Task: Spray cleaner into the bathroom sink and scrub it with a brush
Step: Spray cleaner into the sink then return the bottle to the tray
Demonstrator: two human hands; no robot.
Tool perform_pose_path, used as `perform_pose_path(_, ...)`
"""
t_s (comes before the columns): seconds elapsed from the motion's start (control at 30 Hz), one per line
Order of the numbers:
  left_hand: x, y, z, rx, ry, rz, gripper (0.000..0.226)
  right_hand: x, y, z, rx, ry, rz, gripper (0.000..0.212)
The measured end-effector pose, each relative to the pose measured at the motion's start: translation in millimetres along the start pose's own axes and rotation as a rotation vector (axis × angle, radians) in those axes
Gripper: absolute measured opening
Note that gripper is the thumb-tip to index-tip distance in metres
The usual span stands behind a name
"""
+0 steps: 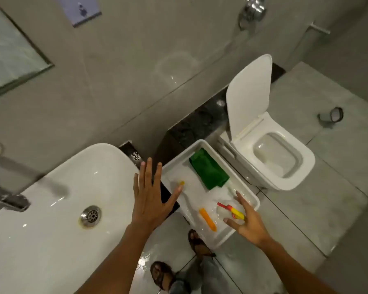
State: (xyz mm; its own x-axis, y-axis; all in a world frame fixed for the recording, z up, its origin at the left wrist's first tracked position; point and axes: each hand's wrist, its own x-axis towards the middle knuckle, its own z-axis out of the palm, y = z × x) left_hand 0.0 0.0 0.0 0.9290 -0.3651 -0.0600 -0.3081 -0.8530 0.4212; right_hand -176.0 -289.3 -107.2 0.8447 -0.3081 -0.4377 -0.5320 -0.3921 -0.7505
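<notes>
Sink (57, 200) first: it is the biggest thing, white and wide, at the left, with the drain (90, 215) in its middle and the tap (6, 198) hanging over its left side. Right of it, well apart, is the toilet (280, 162) with its lid up. Between the two sits a white tray (206, 145), just beside the sink's right edge. In the tray lie a green cloth (208, 168) at the back, an orange thing (208, 219) near the front that may be the brush, and a clear bottle whose red and yellow top (232, 210) looks like a sprayer; the bottle body is too clear to make out well. The left hand (151, 196) is wide open and flat, holding nothing, over the gap between sink and tray. The right hand (245, 221) is open too, fingers spread, right at the sprayer top but not closed on it yet. I think the step now is picking up the spray. To do it well, wrap the fingers round the neck under the top, then lift straight up so it clears the tray wall. The tray hangs a bit past its dark counter (168, 194), so do not push down on its front edge. The sink is bare, so there is lots of room to spray and scrub.
</notes>
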Motion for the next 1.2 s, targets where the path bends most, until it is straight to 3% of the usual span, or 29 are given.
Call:
perform_pose_path(0.1, 1.5, -0.2, 4.9, 0.056, -0.022, -0.049, 0.096, -5.4, 20.0, 13.3, 0.197, 0.001, 0.008, 0.084)
perform_pose_path(0.2, 1.4, 1.1, 6.9, 0.059, -0.009, -0.051, 0.096, -5.2, 28.5, 30.4, 0.333, 0.181, 0.045, 0.055)
perform_pose_path(0.3, 1.9, -0.3, 9.8, 0.056, 0.029, -0.04, 0.095, 5.0, 35.3, 46.7, 0.446, 0.305, 0.082, 0.042)
perform_pose_path(0.57, 2.4, -3.7, 17.0, 0.057, 0.098, -0.028, 0.09, 19.3, 42.1, 67.5, 0.513, 0.435, 0.106, 0.041)
perform_pose_path(0.67, 2.6, -4.8, 18.1, 0.058, 0.108, -0.018, 0.091, 35.2, 33.2, 70.0, 0.296, 0.413, -0.009, 0.037)
perform_pose_path(0.77, 3.0, -5.8, 20.5, 0.067, 0.113, -0.01, 0.091, 52.8, 25.2, 75.2, 0.085, 0.49, -0.116, 0.054)
perform_pose_path(0.9, 2.4, -5.5, 19.7, 0.062, 0.115, -0.008, 0.091, 69.9, 14.7, 82.0, 0.07, 0.488, -0.278, 0.023)
perform_pose_path(1.03, 2.8, -5.1, 17.6, 0.063, 0.109, -0.01, 0.09, 68.8, 0.9, 84.8, 0.131, 0.408, -0.261, 0.028)
perform_pose_path(1.2, 3.2, -5.1, 16.1, 0.052, 0.085, -0.033, 0.092, 59.2, -28.4, 79.1, 0.243, 0.367, -0.313, 0.017)
